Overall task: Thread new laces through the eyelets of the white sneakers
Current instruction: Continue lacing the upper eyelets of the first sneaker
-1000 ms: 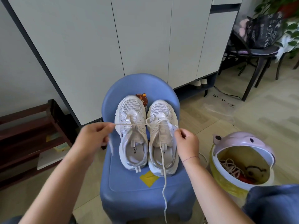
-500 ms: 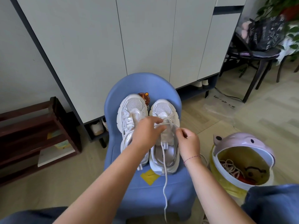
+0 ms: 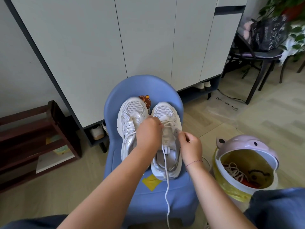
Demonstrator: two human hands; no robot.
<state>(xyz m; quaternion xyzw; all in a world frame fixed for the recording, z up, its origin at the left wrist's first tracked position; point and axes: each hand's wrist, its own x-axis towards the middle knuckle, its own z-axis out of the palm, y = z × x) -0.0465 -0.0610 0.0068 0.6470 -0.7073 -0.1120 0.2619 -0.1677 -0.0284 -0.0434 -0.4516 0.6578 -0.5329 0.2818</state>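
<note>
Pink-lidded bin (image 3: 247,143) holds tangled cords (image 3: 234,171); left hand (image 3: 148,134) pinches sneaker (image 3: 166,111) lace (image 3: 167,171).

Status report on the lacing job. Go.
Left hand and right hand both pinching the lace at the right-hand sneaker. Lacing only started near the toe. One lace end hangs over the chair front, nothing in the way.

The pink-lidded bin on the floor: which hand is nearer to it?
Right. The right hand pinches the lace at the laced sneaker's outer edge, the side facing the bin. The left hand holds the lace over that sneaker's tongue, farther away.
</note>
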